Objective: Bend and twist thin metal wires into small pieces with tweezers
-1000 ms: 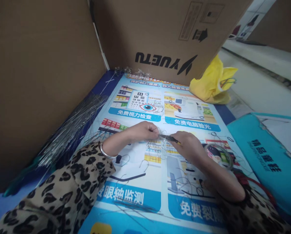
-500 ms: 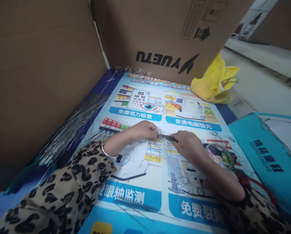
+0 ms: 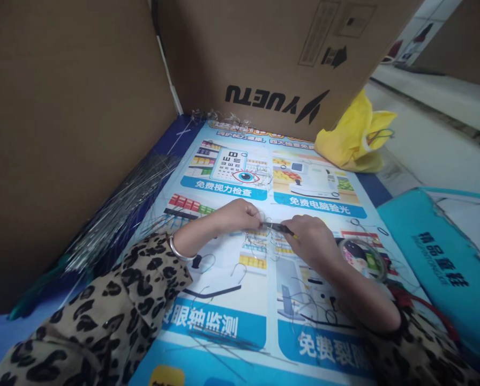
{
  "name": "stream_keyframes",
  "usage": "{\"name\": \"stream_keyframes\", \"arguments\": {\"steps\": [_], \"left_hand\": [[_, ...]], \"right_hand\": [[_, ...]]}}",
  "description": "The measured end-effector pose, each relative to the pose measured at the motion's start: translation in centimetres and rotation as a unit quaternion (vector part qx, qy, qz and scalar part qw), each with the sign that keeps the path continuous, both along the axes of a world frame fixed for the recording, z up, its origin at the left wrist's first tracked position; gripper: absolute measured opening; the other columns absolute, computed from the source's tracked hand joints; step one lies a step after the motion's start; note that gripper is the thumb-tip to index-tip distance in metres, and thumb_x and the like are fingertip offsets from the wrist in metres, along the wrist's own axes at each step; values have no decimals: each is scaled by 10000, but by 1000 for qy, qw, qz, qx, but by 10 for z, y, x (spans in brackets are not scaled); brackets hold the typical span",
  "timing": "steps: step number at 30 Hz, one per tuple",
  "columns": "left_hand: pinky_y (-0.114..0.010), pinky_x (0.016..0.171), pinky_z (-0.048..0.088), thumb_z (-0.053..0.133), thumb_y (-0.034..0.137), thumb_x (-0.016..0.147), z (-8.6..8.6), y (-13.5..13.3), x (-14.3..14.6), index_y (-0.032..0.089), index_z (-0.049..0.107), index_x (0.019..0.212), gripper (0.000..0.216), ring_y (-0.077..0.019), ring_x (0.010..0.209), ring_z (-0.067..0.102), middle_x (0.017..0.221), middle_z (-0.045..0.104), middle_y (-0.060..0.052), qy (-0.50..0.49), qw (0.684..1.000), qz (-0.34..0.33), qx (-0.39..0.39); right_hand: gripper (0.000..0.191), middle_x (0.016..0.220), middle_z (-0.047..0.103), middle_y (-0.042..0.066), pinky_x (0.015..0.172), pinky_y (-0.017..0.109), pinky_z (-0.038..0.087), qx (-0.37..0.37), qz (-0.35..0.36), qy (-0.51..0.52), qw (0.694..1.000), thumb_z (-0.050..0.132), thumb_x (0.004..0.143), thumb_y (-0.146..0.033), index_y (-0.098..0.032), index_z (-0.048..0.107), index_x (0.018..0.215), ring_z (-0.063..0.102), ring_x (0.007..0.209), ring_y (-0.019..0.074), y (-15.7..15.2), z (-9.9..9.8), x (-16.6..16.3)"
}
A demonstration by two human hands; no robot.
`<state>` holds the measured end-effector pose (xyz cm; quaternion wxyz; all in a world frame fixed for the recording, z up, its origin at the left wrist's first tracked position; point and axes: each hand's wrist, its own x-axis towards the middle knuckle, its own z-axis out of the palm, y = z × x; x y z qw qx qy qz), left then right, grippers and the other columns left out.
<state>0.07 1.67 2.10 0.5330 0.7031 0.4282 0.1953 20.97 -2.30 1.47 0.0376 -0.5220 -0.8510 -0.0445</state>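
My left hand point(image 3: 237, 215) is closed in a pinch on a thin wire point(image 3: 264, 236) over a printed poster point(image 3: 240, 321). My right hand point(image 3: 310, 241) is closed round dark pliers point(image 3: 278, 228), whose tip meets the wire right beside the left fingertips. Loops of thin wire hang and lie under both hands. A silver bangle point(image 3: 173, 247) sits on my left wrist. Both forearms wear leopard-print sleeves.
A bundle of straight silvery wires point(image 3: 115, 214) lies at the left beside a cardboard wall. A printed cardboard box point(image 3: 272, 64) stands behind. A yellow bag point(image 3: 350, 139) is at the back right, a teal bag point(image 3: 433, 257) at the right, a clear round container point(image 3: 362, 257) near my right wrist.
Both hands stay in place, pinching the wire and the pliers; only slight shifts of the view.
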Motion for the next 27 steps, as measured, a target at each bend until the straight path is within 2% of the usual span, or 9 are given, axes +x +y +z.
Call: {"name": "stream_keyframes", "arguments": {"steps": [12, 17, 27], "left_hand": [[-193, 510, 333, 526, 197, 613, -2, 1, 0, 127, 625, 659, 130, -70, 537, 436, 631, 550, 14, -5, 1000, -4, 0], [-199, 561, 367, 540, 196, 609, -1, 1, 0, 131, 615, 649, 107, -86, 597, 476, 648, 566, 12, -9, 1000, -5, 12], [-214, 608, 400, 520, 201, 637, -4, 2, 1, 140, 615, 659, 115, -104, 651, 513, 665, 587, -1, 1, 998, -33, 56]], "right_hand": [[173, 722, 602, 33, 636, 275, 251, 10, -2, -4, 1000, 477, 796, -250, -200, 642, 812, 494, 715, 161, 0, 0, -4], [187, 723, 596, 36, 629, 274, 240, 2, 5, -7, 1000, 464, 809, -264, -195, 638, 820, 484, 712, 158, 0, 1, -4], [181, 708, 565, 49, 634, 317, 182, 87, 15, -85, 992, 453, 809, -204, -205, 634, 829, 415, 707, 184, -5, 14, -2]]}}
